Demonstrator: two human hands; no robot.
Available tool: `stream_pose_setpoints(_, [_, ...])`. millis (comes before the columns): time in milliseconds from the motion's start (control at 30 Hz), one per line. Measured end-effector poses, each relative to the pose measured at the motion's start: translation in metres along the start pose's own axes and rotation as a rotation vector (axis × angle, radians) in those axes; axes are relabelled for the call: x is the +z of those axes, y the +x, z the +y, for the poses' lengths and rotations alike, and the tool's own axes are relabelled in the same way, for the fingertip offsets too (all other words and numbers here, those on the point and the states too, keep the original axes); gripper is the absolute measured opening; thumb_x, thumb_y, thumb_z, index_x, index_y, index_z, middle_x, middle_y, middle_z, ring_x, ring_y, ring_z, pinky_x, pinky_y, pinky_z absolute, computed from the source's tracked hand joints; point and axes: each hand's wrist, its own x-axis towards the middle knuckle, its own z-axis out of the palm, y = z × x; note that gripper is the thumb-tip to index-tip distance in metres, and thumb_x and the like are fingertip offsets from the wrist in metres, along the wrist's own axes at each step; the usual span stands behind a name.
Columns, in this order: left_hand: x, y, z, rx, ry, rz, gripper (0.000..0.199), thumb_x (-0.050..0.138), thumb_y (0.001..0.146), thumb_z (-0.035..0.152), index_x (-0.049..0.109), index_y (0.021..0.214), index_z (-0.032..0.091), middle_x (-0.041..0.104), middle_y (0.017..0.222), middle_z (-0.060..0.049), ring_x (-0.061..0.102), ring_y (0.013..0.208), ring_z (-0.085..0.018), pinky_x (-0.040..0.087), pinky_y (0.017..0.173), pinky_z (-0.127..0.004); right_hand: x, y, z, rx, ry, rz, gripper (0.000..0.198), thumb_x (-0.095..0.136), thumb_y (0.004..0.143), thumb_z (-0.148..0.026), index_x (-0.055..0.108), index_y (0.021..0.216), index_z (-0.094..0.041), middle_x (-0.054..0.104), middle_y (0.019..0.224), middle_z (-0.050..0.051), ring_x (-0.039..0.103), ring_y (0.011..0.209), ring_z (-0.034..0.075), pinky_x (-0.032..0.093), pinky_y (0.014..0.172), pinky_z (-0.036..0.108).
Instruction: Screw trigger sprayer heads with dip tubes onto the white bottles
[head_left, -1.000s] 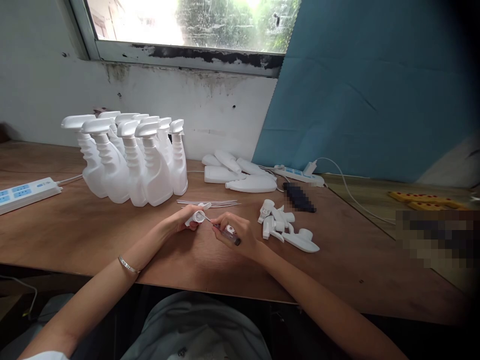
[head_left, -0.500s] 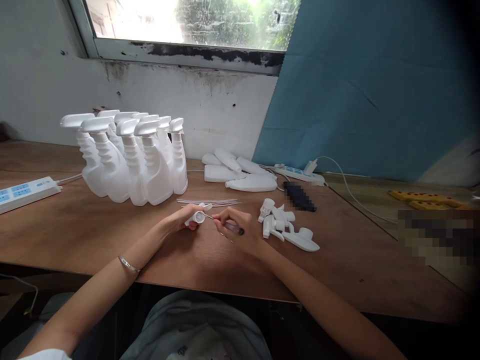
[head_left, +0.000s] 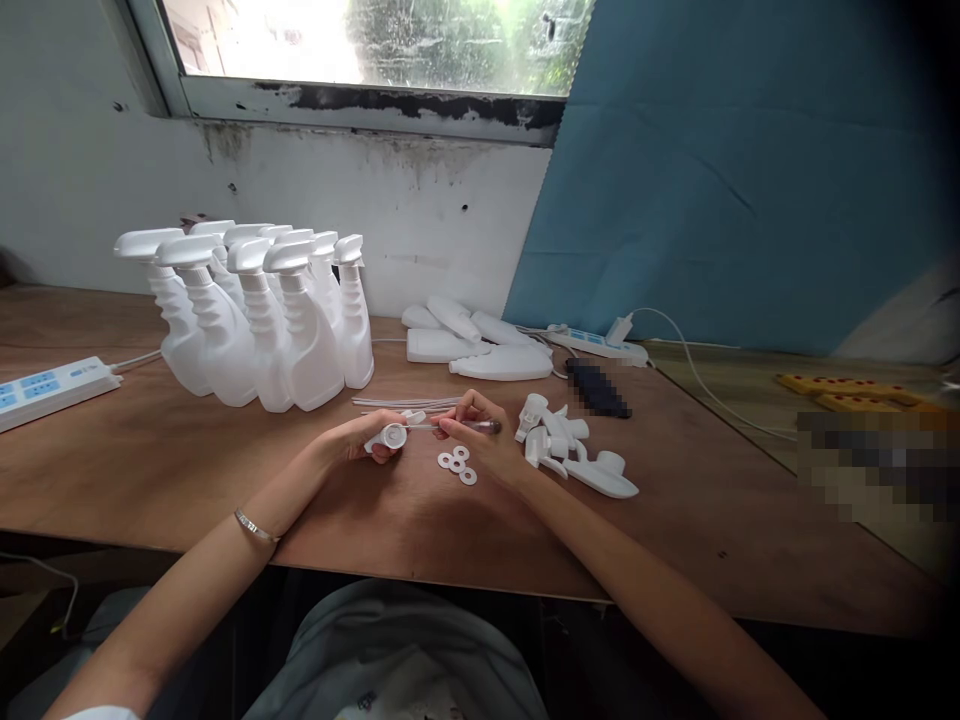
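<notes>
My left hand [head_left: 367,432] is closed around a white trigger spray head [head_left: 394,436], its round collar turned towards me. In my right hand [head_left: 480,430] is a thin metal-shafted tool, perhaps a screwdriver or awl, with a dark see-through handle [head_left: 486,427]. The shaft points left at the spray head's collar; whether its tip touches cannot be made out. Several flat white ring washers [head_left: 457,464] lie on the table just below my right hand. Behind both hands lie thin white dip tubes [head_left: 405,403]. More loose spray heads [head_left: 559,445] are piled to the right of my right hand.
Several assembled white spray bottles [head_left: 262,330] stand at the left back. Bottles without heads [head_left: 499,363] lie by the wall. Power strips [head_left: 56,388] sit at far left and behind a dark pixelated object [head_left: 596,387]. The wooden table's [head_left: 360,540] front edge is near my body.
My right hand has moved up and right with the tool, uncovering the washers. The shaft has drawn back from the collar and lies flatter. My left hand still holds the spray head.
</notes>
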Motion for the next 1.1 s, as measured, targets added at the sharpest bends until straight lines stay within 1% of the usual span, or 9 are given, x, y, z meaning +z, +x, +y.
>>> stream_pose_setpoints(100, [0.001,-0.001,0.0,-0.01,0.035,-0.031,0.013,0.049,0.067,0.025,0.043,0.059,0.016,0.036,0.04,0.005,0.023,0.029,-0.003,0.014,0.031,-0.015,-0.002,0.0,0.0,-0.01,0.018,-0.03,0.029,0.07,0.068,-0.03,0.043,0.062,-0.019,0.067,0.07,0.001,0.063,0.063,0.014,0.052,0.062,0.029])
stream_pose_setpoints(167, [0.002,-0.001,0.0,-0.004,0.059,-0.028,0.015,0.051,0.066,0.026,0.042,0.058,0.017,0.035,0.039,0.006,0.023,0.029,-0.003,0.013,0.031,-0.015,-0.003,0.0,0.0,-0.025,0.001,-0.057,0.03,0.071,0.067,-0.029,0.043,0.062,-0.019,0.066,0.069,0.0,0.063,0.063,0.013,0.051,0.061,0.028])
stream_pose_setpoints(467, [0.001,0.0,-0.003,0.057,0.186,0.048,0.017,0.054,0.065,0.031,0.045,0.062,0.017,0.041,0.042,0.005,0.029,0.03,-0.005,0.019,0.03,-0.017,-0.006,0.001,-0.003,0.021,0.019,-0.11,0.029,0.07,0.068,-0.03,0.043,0.063,-0.019,0.065,0.068,0.0,0.061,0.062,0.013,0.049,0.06,0.028])
stream_pose_setpoints(600, [0.003,-0.001,-0.002,0.033,0.253,0.087,0.018,0.053,0.065,0.034,0.047,0.063,0.017,0.043,0.041,0.004,0.031,0.029,-0.007,0.021,0.029,-0.018,-0.007,0.001,-0.008,0.053,0.043,-0.139,0.029,0.071,0.067,-0.027,0.044,0.063,-0.018,0.065,0.067,0.0,0.061,0.062,0.012,0.049,0.058,0.026])
stream_pose_setpoints(767, [0.008,-0.004,0.001,-0.002,0.335,0.132,0.015,0.051,0.065,0.031,0.048,0.062,0.016,0.047,0.041,0.002,0.032,0.029,-0.007,0.023,0.029,-0.018,-0.011,0.002,-0.01,0.048,0.036,-0.17,0.028,0.071,0.067,-0.025,0.044,0.064,-0.018,0.065,0.069,0.001,0.061,0.062,0.013,0.048,0.057,0.025])
stream_pose_setpoints(867, [0.011,-0.006,0.003,0.003,0.386,0.178,0.014,0.051,0.064,0.029,0.047,0.059,0.017,0.045,0.04,0.003,0.034,0.029,-0.008,0.022,0.029,-0.018,-0.012,0.002,-0.01,0.027,-0.015,-0.205,0.028,0.069,0.069,-0.026,0.043,0.064,-0.019,0.066,0.07,0.001,0.06,0.061,0.012,0.048,0.055,0.025])
stream_pose_setpoints(967, [0.012,-0.008,0.005,0.026,0.426,0.213,0.015,0.052,0.064,0.028,0.045,0.056,0.017,0.044,0.039,0.003,0.033,0.03,-0.007,0.022,0.03,-0.018,-0.011,-0.002,-0.011,-0.041,-0.152,-0.228,0.026,0.067,0.071,-0.027,0.043,0.064,-0.019,0.066,0.076,0.003,0.057,0.06,0.011,0.045,0.053,0.024])
stream_pose_setpoints(1033, [0.011,-0.009,0.005,0.036,0.445,0.221,0.016,0.052,0.064,0.028,0.044,0.054,0.017,0.045,0.04,0.002,0.032,0.03,-0.007,0.022,0.03,-0.018,-0.009,-0.005,-0.011,-0.082,-0.221,-0.243,0.023,0.064,0.072,-0.028,0.044,0.065,-0.019,0.066,0.081,0.005,0.055,0.059,0.01,0.044,0.052,0.024])
stream_pose_setpoints(1100, [0.01,-0.008,0.005,0.041,0.466,0.219,0.017,0.052,0.065,0.029,0.045,0.055,0.017,0.046,0.04,0.002,0.032,0.03,-0.008,0.022,0.03,-0.019,-0.008,-0.006,-0.011,-0.083,-0.231,-0.255,0.023,0.064,0.073,-0.03,0.045,0.065,-0.019,0.066,0.083,0.005,0.054,0.057,0.01,0.043,0.051,0.024])
